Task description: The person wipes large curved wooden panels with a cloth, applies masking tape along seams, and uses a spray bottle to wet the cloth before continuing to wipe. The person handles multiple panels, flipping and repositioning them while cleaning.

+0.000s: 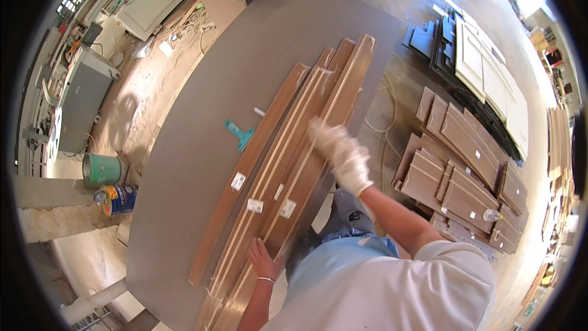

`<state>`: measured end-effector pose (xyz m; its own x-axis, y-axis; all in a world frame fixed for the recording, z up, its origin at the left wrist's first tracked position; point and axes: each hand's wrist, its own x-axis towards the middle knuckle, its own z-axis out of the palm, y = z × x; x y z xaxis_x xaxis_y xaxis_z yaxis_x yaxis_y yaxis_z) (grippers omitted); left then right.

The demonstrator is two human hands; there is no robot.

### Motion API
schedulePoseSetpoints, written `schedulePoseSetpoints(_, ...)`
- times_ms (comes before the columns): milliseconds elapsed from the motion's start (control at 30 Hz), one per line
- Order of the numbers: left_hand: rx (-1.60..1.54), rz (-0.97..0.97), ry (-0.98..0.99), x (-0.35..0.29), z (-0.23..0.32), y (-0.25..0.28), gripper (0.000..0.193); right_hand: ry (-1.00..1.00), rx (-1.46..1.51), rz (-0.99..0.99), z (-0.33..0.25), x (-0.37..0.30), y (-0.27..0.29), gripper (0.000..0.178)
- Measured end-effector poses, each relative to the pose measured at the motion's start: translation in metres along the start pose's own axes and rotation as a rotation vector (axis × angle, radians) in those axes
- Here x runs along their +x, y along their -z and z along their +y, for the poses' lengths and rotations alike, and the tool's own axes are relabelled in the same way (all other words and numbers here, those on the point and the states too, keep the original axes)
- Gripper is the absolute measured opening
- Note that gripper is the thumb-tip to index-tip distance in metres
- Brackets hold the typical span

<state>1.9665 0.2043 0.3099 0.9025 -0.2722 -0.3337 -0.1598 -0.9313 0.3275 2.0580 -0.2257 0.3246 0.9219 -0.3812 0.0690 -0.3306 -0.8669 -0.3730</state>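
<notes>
Long brown wood-look boards (344, 95) lie side by side along a large grey-brown table, several with white labels near my end. My bare left hand (265, 260) rests with its fingers stretched out on the near part of the boards and grips nothing. A white glove covers my right hand (343, 156), which is over the right edge of the boards. Motion smears its fingers, so I cannot tell what they hold or whether they touch the wood. Left of the boards lies a teal T-shaped hand tool (239, 135), with a short white stick (259, 111) beside it.
The table (177, 208) has its near right edge against my body. Stacks of brown panels (456, 159) and cream panels (484, 67) lie on the floor to the right, with a hose (386, 125) between. A green bucket (101, 168) and a blue can (117, 200) stand at left.
</notes>
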Motion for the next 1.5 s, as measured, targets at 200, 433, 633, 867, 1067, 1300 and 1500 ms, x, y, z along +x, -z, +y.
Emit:
schedulePoseSetpoints(200, -0.253, 0.295, 0.115, 0.142, 0.126, -0.047, 0.085, 0.959, 0.014, -0.516, -0.016, 0.059, -0.047, 0.056)
schedulePoseSetpoints(433, -0.043, 0.158, 0.239, 0.168, 0.166, -0.062, 0.08, 0.629, 0.113, -0.077, 0.194, 0.303, 0.007, 0.051)
schedulePoseSetpoints(633, -0.015, 0.081, 0.333, 0.188, 0.204, -0.034, 0.077, -0.286, -0.101, -0.098, 0.393, 0.548, 0.076, 0.025)
schedulePoseSetpoints(867, 0.043, 0.208, 0.078, 0.334, 0.314, -0.058, 0.063, 0.605, 0.3, -0.046, 0.245, 0.338, 0.018, 0.058)
schedulePoseSetpoints(1067, 0.135, 0.289, -0.006, 0.355, 0.339, -0.056, 0.056, 0.408, 0.345, -0.156, 0.312, 0.411, 0.014, 0.036)
schedulePoseSetpoints(1300, 0.133, 0.282, 0.018, 0.353, 0.335, -0.06, 0.057, -0.006, 0.389, 0.216, 0.352, 0.469, 0.061, 0.036)
schedulePoseSetpoints(1500, 0.13, 0.281, 0.012, 0.354, 0.336, -0.06, 0.055, 0.8, 0.11, -0.71, 0.254, 0.365, 0.024, 0.043)
